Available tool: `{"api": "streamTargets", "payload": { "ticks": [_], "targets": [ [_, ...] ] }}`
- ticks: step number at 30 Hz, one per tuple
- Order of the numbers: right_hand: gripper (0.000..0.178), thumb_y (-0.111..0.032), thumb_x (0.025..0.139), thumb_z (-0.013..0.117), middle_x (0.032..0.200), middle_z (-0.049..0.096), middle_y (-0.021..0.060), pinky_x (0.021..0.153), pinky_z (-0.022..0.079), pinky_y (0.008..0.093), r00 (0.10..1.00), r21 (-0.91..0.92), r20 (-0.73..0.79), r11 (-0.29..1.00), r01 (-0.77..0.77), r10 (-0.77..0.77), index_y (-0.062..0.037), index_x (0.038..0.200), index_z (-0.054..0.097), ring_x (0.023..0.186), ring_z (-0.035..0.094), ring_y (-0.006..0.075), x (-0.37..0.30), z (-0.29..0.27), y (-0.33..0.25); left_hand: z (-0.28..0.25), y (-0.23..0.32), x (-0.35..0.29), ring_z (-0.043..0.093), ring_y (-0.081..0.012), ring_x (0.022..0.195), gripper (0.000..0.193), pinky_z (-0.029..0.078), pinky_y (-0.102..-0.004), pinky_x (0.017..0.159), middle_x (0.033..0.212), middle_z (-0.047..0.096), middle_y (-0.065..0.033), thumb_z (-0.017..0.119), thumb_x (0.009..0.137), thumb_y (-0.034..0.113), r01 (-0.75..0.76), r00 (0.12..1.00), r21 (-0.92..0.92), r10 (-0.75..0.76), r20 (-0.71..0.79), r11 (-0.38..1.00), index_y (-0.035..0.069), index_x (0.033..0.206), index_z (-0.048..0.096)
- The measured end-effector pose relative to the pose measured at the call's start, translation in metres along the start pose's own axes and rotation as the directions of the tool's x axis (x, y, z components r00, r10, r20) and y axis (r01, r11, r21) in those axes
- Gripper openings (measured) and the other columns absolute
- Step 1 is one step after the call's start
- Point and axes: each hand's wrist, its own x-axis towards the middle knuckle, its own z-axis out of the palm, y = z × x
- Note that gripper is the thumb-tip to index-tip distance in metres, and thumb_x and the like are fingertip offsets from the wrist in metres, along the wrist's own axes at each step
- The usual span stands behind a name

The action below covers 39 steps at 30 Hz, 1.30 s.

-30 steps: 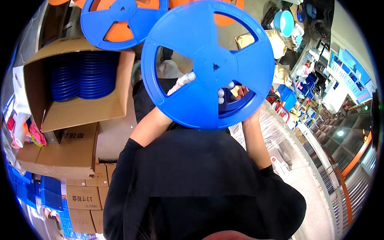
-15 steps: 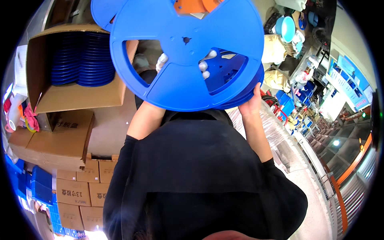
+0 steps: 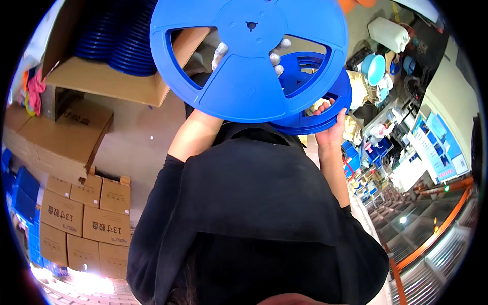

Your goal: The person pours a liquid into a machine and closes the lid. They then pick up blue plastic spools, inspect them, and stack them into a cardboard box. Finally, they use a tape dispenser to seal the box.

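Observation:
A large blue plastic reel [image 3: 249,76] with a center hole and wide cut-out windows fills the top middle of the view. My left hand [image 3: 220,56] is mostly hidden behind it; white-covered fingertips show through the windows on both sides of one broad spoke, gripping it. Under its right side is a small stack of blue reels [image 3: 305,121], partly covered by the large one. My right hand [image 3: 333,129] grips the stack's right rim, thumb outside and bare fingertips showing through a window.
At upper left, an open cardboard box [image 3: 112,84] holds rows of blue reels [image 3: 124,48]. Below it are a flattened-looking brown carton [image 3: 71,132] and stacked cartons [image 3: 84,218]. A light-blue basin [image 3: 373,70] and a white jug [image 3: 388,34] stand at upper right.
The large reel has shifted right and slightly up in the view. The stack beneath sticks out more at lower right, and my right fingertips now show through its window. The surroundings have shifted too.

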Motion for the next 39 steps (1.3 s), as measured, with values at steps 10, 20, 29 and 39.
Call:
{"api": "streamTargets", "payload": {
  "ticks": [10, 20, 29, 39],
  "targets": [
    [0.051, -0.049, 0.100, 0.041, 0.100, 0.059, 0.0096, 0.079, 0.050, 0.0382, 1.000, -0.102, 0.026, 0.995, -0.010, 0.013, -0.0051, 0.124, 0.051, 0.088, 0.058, 0.0234, 0.006, 0.026, -0.008, 0.024, 0.009, -0.024, 0.058, -0.0333, 0.115, 0.079, 0.052, -0.0470, 0.095, 0.127, 0.055, -0.0193, 0.065, 0.085, 0.041, -0.298, 0.953, 0.167, 0.303, -0.008, 0.940, -0.001, 0.144, 0.032],
    [0.049, -0.049, 0.100, 0.039, 0.098, 0.060, 0.0089, 0.075, 0.052, 0.0369, 0.995, -0.165, 0.093, 0.986, -0.028, 0.044, -0.0081, 0.123, 0.052, 0.085, 0.059, 0.0221, 0.020, 0.037, -0.001, 0.015, 0.085, -0.197, 0.065, -0.0245, 0.093, 0.040, 0.059, -0.0394, 0.078, 0.101, 0.063, -0.0090, 0.067, 0.086, 0.027, -0.458, 0.070, 0.856, 0.970, -0.233, 0.239, 0.013, 0.121, 0.051],
    [0.048, -0.050, 0.098, 0.045, 0.100, 0.060, 0.0072, 0.078, 0.050, 0.0363, 0.997, -0.266, 0.034, 0.962, -0.063, 0.075, -0.0109, 0.125, 0.052, 0.087, 0.058, 0.0209, 0.015, 0.071, 0.003, 0.047, 0.242, -0.288, 0.062, -0.0233, 0.069, 0.041, 0.056, -0.0365, 0.060, 0.082, 0.057, -0.0067, 0.066, 0.085, 0.017, -0.263, -0.162, 0.965, 0.985, -0.052, 0.007, 0.018, 0.123, 0.050],
    [0.050, -0.048, 0.098, 0.047, 0.101, 0.061, 0.0084, 0.076, 0.052, 0.0355, 0.990, -0.291, 0.086, 0.953, -0.086, 0.115, -0.0078, 0.128, 0.050, 0.086, 0.059, 0.0213, 0.011, 0.095, 0.016, 0.054, 0.320, -0.316, 0.064, -0.0292, 0.087, 0.051, 0.056, -0.0431, 0.076, 0.100, 0.064, -0.0108, 0.076, 0.075, 0.034, -0.307, -0.185, 0.940, 0.959, -0.213, 0.149, 0.010, 0.116, 0.058]
  ]
}}
